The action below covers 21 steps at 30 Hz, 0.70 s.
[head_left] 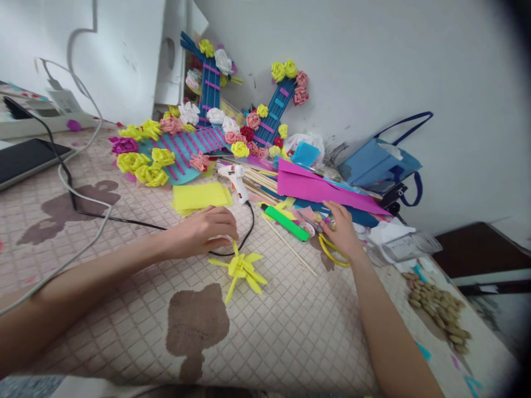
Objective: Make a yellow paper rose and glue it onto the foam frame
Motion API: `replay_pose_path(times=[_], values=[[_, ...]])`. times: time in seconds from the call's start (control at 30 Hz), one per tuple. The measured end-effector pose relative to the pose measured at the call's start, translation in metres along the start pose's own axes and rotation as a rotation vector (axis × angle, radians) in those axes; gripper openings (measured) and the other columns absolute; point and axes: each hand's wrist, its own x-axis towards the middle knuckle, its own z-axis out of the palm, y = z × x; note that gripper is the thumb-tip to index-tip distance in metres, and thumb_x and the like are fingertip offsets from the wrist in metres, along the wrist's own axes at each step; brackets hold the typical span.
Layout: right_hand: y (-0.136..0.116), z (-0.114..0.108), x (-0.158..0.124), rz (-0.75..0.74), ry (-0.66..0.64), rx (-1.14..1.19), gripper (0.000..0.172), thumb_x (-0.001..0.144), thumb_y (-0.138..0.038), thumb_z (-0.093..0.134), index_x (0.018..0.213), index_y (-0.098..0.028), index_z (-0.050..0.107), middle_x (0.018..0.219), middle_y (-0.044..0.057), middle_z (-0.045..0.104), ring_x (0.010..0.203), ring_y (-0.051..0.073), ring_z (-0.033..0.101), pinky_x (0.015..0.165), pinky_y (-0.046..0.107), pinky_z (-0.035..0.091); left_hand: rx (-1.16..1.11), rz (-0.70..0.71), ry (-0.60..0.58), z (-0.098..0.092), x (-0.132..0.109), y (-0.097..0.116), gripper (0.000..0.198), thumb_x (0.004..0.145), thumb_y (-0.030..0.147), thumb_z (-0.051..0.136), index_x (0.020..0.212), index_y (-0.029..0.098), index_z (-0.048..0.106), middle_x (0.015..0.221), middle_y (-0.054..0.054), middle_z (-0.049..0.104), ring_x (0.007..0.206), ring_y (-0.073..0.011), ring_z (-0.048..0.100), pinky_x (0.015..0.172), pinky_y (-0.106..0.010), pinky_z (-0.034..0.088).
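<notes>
A yellow crepe-paper flower (239, 268) with long, spread petals lies on the quilted tablecloth. My left hand (213, 228) is curled above it, fingertips closed at the tip of its upper petal. Over to the right, my right hand (342, 228) bends over a pair of scissors with yellow handles (332, 253), its fingers around the middle part, which they partly hide. A green marker-like stick (285, 223) and a thin wooden stick (290, 246) lie between the hands. Behind my left hand are folded yellow crepe sheets (201, 197) and a white glue gun (235, 179).
Blue letter-like shapes decorated with paper flowers (186, 146) stand at the back. Magenta paper (323, 188), wooden skewers (261, 182) and a blue bag (375, 163) are by the wall. Peanuts (440, 312) lie at right. Cables (124, 220) cross the left side near a tablet (31, 157).
</notes>
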Motion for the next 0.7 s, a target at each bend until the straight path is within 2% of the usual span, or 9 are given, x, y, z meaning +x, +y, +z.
replay_pose_path(times=[0.1, 0.2, 0.33, 0.4, 0.47, 0.53, 0.6, 0.67, 0.7], values=[[0.002, -0.003, -0.005, 0.006, -0.019, 0.031, 0.038, 0.082, -0.026, 0.049, 0.119, -0.020, 0.054, 0.119, 0.011, 0.060, 0.110, 0.026, 0.053, 0.093, 0.043, 0.041, 0.002, -0.001, 0.014, 0.000, -0.001, -0.002, 0.017, 0.093, 0.022, 0.046, 0.100, 0.019, 0.061, 0.099, -0.007, 0.062, 0.101, -0.0203, 0.049, 0.090, -0.033, 0.037], [-0.001, -0.003, -0.008, 0.063, 0.035, 0.016, 0.026, 0.085, -0.029, 0.047, 0.104, -0.019, 0.061, 0.100, 0.009, 0.067, 0.093, 0.025, 0.060, 0.083, 0.040, 0.046, 0.004, -0.008, 0.025, 0.000, -0.003, -0.003, 0.018, 0.094, 0.024, 0.046, 0.100, 0.019, 0.062, 0.099, -0.008, 0.062, 0.101, -0.0205, 0.050, 0.090, -0.034, 0.038], [-0.014, -0.006, -0.006, 0.159, 0.159, -0.050, 0.021, 0.085, -0.035, 0.048, 0.078, -0.019, 0.061, 0.069, 0.006, 0.061, 0.075, 0.025, 0.058, 0.074, 0.041, 0.045, 0.008, -0.036, 0.044, -0.004, -0.003, -0.002, 0.018, 0.093, 0.025, 0.047, 0.100, 0.019, 0.063, 0.098, -0.007, 0.063, 0.100, -0.0202, 0.051, 0.089, -0.033, 0.038], [-0.025, -0.010, -0.004, 0.104, 0.162, -0.055, 0.017, 0.082, -0.032, 0.052, 0.088, -0.020, 0.062, 0.084, 0.009, 0.063, 0.089, 0.027, 0.057, 0.081, 0.042, 0.044, 0.021, -0.056, 0.048, -0.006, -0.004, -0.002, 0.017, 0.092, 0.024, 0.048, 0.100, 0.020, 0.063, 0.098, -0.006, 0.063, 0.100, -0.0202, 0.052, 0.089, -0.033, 0.038], [-0.039, -0.014, -0.003, 0.006, 0.140, -0.021, 0.030, 0.080, -0.029, 0.054, 0.109, -0.020, 0.058, 0.114, 0.012, 0.058, 0.111, 0.029, 0.050, 0.090, 0.043, 0.041, 0.043, -0.074, 0.046, -0.007, -0.005, -0.003, 0.017, 0.092, 0.024, 0.049, 0.100, 0.020, 0.063, 0.099, -0.006, 0.063, 0.100, -0.0204, 0.051, 0.090, -0.034, 0.038], [-0.053, -0.016, -0.005, -0.035, 0.113, 0.041, 0.032, 0.083, -0.029, 0.052, 0.114, -0.022, 0.055, 0.121, 0.012, 0.055, 0.114, 0.028, 0.049, 0.088, 0.040, 0.042, 0.063, -0.089, 0.050, -0.008, -0.006, -0.005, 0.016, 0.091, 0.023, 0.049, 0.101, 0.020, 0.062, 0.100, -0.006, 0.063, 0.101, -0.0207, 0.051, 0.090, -0.035, 0.038], [-0.068, -0.014, -0.009, -0.014, 0.036, 0.117, 0.019, 0.087, -0.030, 0.047, 0.100, -0.023, 0.059, 0.098, 0.007, 0.064, 0.091, 0.023, 0.060, 0.076, 0.035, 0.046, 0.078, -0.106, 0.069, -0.009, -0.007, -0.007, 0.016, 0.091, 0.024, 0.050, 0.100, 0.020, 0.063, 0.100, -0.006, 0.063, 0.101, -0.0210, 0.052, 0.091, -0.035, 0.038], [-0.083, -0.008, -0.014, -0.008, -0.107, 0.168, 0.016, 0.089, -0.032, 0.046, 0.085, -0.024, 0.058, 0.072, 0.001, 0.064, 0.065, 0.018, 0.059, 0.062, 0.030, 0.045, 0.093, -0.134, 0.103, -0.010, -0.008, -0.009, 0.016, 0.090, 0.024, 0.050, 0.100, 0.019, 0.063, 0.099, -0.007, 0.063, 0.099, -0.0210, 0.053, 0.089, -0.035, 0.040], [-0.089, -0.003, -0.017, -0.026, -0.179, 0.170, 0.014, 0.088, -0.033, 0.048, 0.081, -0.024, 0.057, 0.069, 0.000, 0.063, 0.060, 0.017, 0.058, 0.059, 0.029, 0.043, 0.099, -0.151, 0.122, -0.011, -0.008, -0.010, 0.017, 0.091, 0.025, 0.050, 0.099, 0.019, 0.063, 0.098, -0.007, 0.062, 0.097, -0.0208, 0.054, 0.088, -0.035, 0.041]])
